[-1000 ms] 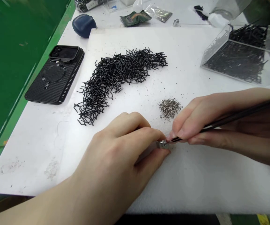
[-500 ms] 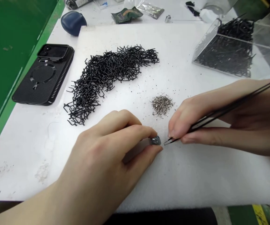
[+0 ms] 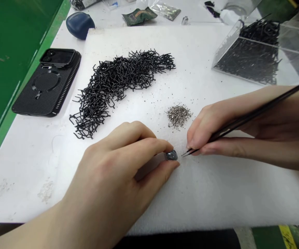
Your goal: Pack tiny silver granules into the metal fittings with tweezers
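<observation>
Between the thumb and index finger of my left hand (image 3: 110, 173) is a small grey, shiny block-like part (image 3: 172, 155), its end facing right. My right hand (image 3: 222, 129) grips a pair of black tweezers (image 3: 265, 105). The tweezer tips point left, just right of the grey part and apart from it. Whether a tiny bit sits between the tips is too small to tell. Just beyond both hands, a little heap of tiny metallic pieces (image 3: 178, 116) lies on the white foam sheet (image 3: 203, 204).
A long curved pile of black Y-ended pieces (image 3: 123, 74) lies further back. At left are a black-cased phone (image 3: 45, 83) and a dark blue rounded object (image 3: 80, 25). A clear box of black pieces (image 3: 250, 58) stands at right. Behind are a green wrapper (image 3: 139, 16) and a clear bag (image 3: 166, 10).
The tweezers' arms have come closer together, and their tips have risen slightly in view. My left hand stays almost still with the grey part.
</observation>
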`<action>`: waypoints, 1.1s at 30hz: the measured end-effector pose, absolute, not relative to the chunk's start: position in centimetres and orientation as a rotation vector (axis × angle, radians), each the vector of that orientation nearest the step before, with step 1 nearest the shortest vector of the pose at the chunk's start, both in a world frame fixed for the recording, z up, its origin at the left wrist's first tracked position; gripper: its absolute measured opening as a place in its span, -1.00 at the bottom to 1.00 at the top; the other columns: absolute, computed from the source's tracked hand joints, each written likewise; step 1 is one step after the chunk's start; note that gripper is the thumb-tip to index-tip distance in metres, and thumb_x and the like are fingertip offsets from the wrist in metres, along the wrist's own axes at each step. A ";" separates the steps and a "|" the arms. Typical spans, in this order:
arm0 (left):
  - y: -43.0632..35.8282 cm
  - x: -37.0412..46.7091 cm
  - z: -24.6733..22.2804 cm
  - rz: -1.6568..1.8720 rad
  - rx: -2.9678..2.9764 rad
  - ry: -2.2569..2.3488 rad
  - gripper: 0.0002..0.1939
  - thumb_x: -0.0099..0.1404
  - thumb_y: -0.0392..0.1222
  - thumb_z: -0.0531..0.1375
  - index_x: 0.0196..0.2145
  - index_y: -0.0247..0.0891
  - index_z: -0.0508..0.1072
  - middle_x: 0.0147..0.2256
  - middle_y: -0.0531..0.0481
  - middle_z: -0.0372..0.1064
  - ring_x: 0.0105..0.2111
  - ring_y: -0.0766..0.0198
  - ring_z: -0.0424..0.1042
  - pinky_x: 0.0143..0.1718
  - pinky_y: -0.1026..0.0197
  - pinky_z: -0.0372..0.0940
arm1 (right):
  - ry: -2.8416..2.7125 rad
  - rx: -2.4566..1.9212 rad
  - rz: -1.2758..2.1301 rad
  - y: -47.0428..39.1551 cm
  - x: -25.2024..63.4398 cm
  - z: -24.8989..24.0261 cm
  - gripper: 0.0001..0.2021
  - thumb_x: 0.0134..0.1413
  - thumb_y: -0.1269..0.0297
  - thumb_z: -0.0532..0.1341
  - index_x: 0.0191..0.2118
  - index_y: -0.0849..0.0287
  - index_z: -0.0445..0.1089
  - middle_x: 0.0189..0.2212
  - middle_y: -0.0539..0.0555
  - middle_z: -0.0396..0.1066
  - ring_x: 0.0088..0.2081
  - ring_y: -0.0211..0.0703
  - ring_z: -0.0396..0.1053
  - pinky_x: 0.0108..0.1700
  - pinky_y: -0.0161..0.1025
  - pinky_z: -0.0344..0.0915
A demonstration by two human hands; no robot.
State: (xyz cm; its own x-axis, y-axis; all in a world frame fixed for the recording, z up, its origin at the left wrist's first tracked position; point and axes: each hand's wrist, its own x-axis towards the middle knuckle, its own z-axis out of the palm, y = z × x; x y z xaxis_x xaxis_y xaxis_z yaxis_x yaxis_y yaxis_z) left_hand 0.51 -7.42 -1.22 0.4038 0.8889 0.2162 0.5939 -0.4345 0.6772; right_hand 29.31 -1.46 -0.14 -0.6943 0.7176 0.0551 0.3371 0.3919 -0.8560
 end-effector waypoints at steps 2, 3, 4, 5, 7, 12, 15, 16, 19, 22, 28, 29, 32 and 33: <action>-7.4 0.5 -1.4 0.809 2.168 1.250 -0.83 0.46 -0.34 0.42 -0.17 -0.08 0.80 -0.22 0.09 0.69 -0.47 0.34 0.50 -0.26 0.26 0.59 | -2.231 -0.919 1.220 -1.4 29.3 0.0 -0.92 0.45 0.20 0.56 -0.08 -0.21 0.83 -0.17 -0.10 0.83 -0.17 0.00 0.81 -0.21 -0.18 0.72; -7.5 0.5 -1.5 0.797 2.165 1.258 -0.84 0.46 -0.33 0.42 -0.17 -0.08 0.80 -0.22 0.09 0.69 -0.46 0.34 0.51 -0.25 0.25 0.60 | -2.233 -0.915 1.214 -1.4 29.3 0.0 -0.93 0.46 0.19 0.56 -0.08 -0.20 0.83 -0.18 -0.10 0.83 -0.18 0.00 0.80 -0.21 -0.18 0.72; -7.5 0.5 -1.6 0.782 2.163 1.265 -0.84 0.47 -0.32 0.42 -0.17 -0.08 0.80 -0.21 0.08 0.70 -0.44 0.33 0.52 -0.24 0.25 0.60 | -2.241 -0.910 1.209 -1.4 29.3 0.0 -0.94 0.47 0.18 0.56 -0.09 -0.20 0.83 -0.18 -0.09 0.83 -0.18 -0.01 0.80 -0.21 -0.19 0.72; -7.5 0.5 -1.7 0.779 2.161 1.272 -0.85 0.47 -0.32 0.42 -0.18 -0.08 0.79 -0.21 0.07 0.70 -0.43 0.32 0.54 -0.24 0.25 0.59 | -2.243 -0.906 1.202 -1.4 29.3 0.0 -0.95 0.48 0.16 0.55 -0.09 -0.20 0.83 -0.19 -0.09 0.83 -0.19 -0.02 0.80 -0.21 -0.19 0.72; -7.6 0.4 -1.9 0.771 2.153 1.275 -0.85 0.47 -0.32 0.42 -0.18 -0.08 0.79 -0.21 0.06 0.70 -0.38 0.29 0.60 -0.23 0.25 0.60 | -2.249 -0.910 1.192 -1.4 29.3 -0.1 -0.94 0.50 0.13 0.54 -0.10 -0.20 0.83 -0.19 -0.10 0.83 -0.20 -0.03 0.80 -0.22 -0.21 0.72; -7.5 0.4 -1.6 0.794 2.164 1.259 -0.84 0.48 -0.32 0.42 -0.16 -0.06 0.79 -0.20 0.08 0.70 -0.40 0.31 0.58 -0.25 0.26 0.60 | -2.288 -0.897 1.210 -1.3 29.4 -0.1 -0.95 0.49 0.13 0.55 -0.07 -0.23 0.83 -0.16 -0.11 0.84 -0.20 -0.01 0.80 -0.24 -0.19 0.72; -7.6 0.5 -1.3 0.774 2.176 1.273 -0.84 0.50 -0.32 0.43 -0.13 -0.06 0.79 -0.17 0.10 0.70 -0.48 0.36 0.45 -0.20 0.26 0.62 | -2.280 -0.887 1.209 -1.2 29.3 0.0 -0.94 0.51 0.12 0.53 -0.07 -0.21 0.83 -0.18 -0.11 0.84 -0.22 -0.03 0.80 -0.26 -0.21 0.70; -7.7 0.5 -1.3 0.774 2.175 1.273 -0.83 0.50 -0.33 0.43 -0.13 -0.06 0.79 -0.17 0.11 0.70 -0.51 0.38 0.40 -0.20 0.26 0.62 | -2.265 -0.893 1.209 -1.3 29.2 0.0 -0.94 0.51 0.12 0.53 -0.09 -0.21 0.83 -0.18 -0.11 0.84 -0.23 -0.04 0.80 -0.26 -0.21 0.70; -7.8 0.3 -1.4 0.809 2.167 1.242 -0.84 0.49 -0.35 0.43 -0.16 -0.09 0.80 -0.21 0.11 0.68 -0.52 0.39 0.38 -0.20 0.29 0.61 | -2.164 -0.930 1.211 -1.7 28.8 0.0 -0.94 0.47 0.17 0.57 -0.10 -0.24 0.82 -0.16 -0.14 0.84 -0.18 -0.02 0.81 -0.21 -0.20 0.74; -7.7 0.3 -1.5 0.799 2.166 1.233 -0.84 0.50 -0.37 0.44 -0.19 -0.13 0.80 -0.23 0.08 0.66 -0.43 0.38 0.53 -0.20 0.34 0.59 | -2.056 -0.959 1.227 -2.3 28.4 -0.1 -0.84 0.38 0.23 0.62 -0.08 -0.29 0.82 -0.13 -0.15 0.82 -0.12 0.01 0.83 -0.12 -0.20 0.78; -7.4 0.6 -1.1 0.782 2.177 1.219 -0.85 0.48 -0.41 0.46 -0.21 -0.19 0.81 -0.22 0.04 0.69 -0.33 0.33 0.64 -0.14 0.33 0.61 | -2.025 -0.962 1.308 -2.5 28.3 -0.6 -0.79 0.35 0.28 0.62 -0.06 -0.31 0.82 -0.12 -0.16 0.83 -0.15 -0.05 0.80 -0.11 -0.28 0.78; -7.4 0.6 -1.0 0.784 2.184 1.216 -0.84 0.48 -0.42 0.46 -0.22 -0.20 0.81 -0.23 0.04 0.69 -0.32 0.32 0.65 -0.15 0.33 0.61 | -2.034 -0.957 1.321 -2.4 28.4 -0.7 -0.77 0.34 0.29 0.62 -0.04 -0.31 0.82 -0.10 -0.16 0.83 -0.14 -0.04 0.81 -0.11 -0.28 0.79; -7.5 0.6 -1.1 0.771 2.187 1.217 -0.84 0.50 -0.42 0.46 -0.19 -0.21 0.82 -0.22 0.04 0.70 -0.29 0.31 0.67 -0.15 0.33 0.60 | -2.053 -0.948 1.328 -2.2 28.5 -0.7 -0.76 0.34 0.29 0.62 -0.03 -0.31 0.83 -0.10 -0.14 0.84 -0.13 0.01 0.83 -0.12 -0.24 0.81; -7.5 0.6 -1.1 0.782 2.187 1.211 -0.85 0.51 -0.42 0.46 -0.19 -0.21 0.82 -0.23 0.04 0.70 -0.29 0.32 0.67 -0.16 0.34 0.60 | -2.055 -0.944 1.325 -2.2 28.5 -0.6 -0.77 0.33 0.28 0.62 -0.04 -0.31 0.84 -0.11 -0.13 0.84 -0.15 0.02 0.83 -0.14 -0.22 0.82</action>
State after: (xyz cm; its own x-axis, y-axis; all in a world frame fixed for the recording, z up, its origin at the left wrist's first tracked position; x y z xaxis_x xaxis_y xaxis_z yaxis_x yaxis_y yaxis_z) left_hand 0.59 -7.52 -1.12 0.4346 0.8696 0.2346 0.5717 -0.4676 0.6742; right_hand 28.50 -2.20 -0.62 -0.6253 0.7788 0.0497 0.2759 0.2802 -0.9194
